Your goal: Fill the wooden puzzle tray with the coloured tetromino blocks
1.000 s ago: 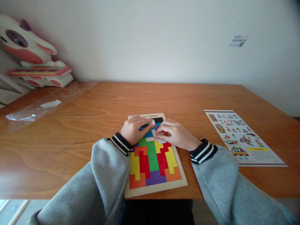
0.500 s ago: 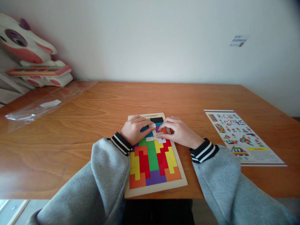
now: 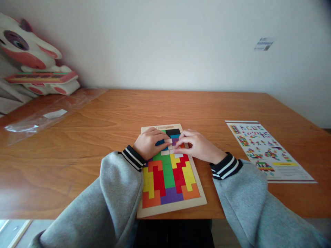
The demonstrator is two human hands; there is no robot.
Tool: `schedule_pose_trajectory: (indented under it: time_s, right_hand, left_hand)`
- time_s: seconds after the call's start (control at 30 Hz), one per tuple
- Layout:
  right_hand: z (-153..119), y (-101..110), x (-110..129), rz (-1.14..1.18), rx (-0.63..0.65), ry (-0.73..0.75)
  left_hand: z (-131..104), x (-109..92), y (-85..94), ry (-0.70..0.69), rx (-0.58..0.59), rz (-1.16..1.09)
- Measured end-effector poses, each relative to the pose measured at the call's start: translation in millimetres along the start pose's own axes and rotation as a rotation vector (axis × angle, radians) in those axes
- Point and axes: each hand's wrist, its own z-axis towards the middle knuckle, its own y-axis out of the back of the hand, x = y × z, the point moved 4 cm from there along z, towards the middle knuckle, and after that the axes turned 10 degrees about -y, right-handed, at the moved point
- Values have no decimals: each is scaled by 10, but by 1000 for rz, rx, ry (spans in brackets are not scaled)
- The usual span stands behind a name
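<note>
A wooden puzzle board [image 3: 203, 201] filled with coloured block pieces lies at the table's front edge. My left hand [image 3: 151, 142] rests over its upper left part, thumb and fingers brought together at a pale piece [image 3: 168, 141]. From the right, my right hand [image 3: 196, 144] reaches over the board's upper right, its fingers bent and closed at the pale and purple pieces. Whether either hand grips a piece is too small to tell. Below the hands, green, red, yellow, orange and purple pieces lie flat in the frame.
A printed pattern sheet [image 3: 271, 151] lies on the table [image 3: 108, 113] at the right. Clear plastic wrapping [image 3: 74, 103] is at the left, before a cow-shaped toy keyboard [image 3: 49, 77]. A white wall with a label [image 3: 263, 44] stands behind.
Both hands stay nearly where they were. The fingers of my right hand have shifted slightly at the pale pieces.
</note>
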Motion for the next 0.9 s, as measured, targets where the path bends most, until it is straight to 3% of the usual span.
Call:
schedule_pose_trajectory:
  time_s: [0.53,0.73,0.9]
  right_hand:
    - [19,-28,25,63,-17,-41]
    - [9,20,-28,236,-150,-215]
    - [18,-8,16,341,-101,-233]
  left_hand:
    - [-16,10,-46,28,21,-21]
    - [-5,-37,-7,-32,-71,43]
    - [23,-104,-5,-118,-82,32]
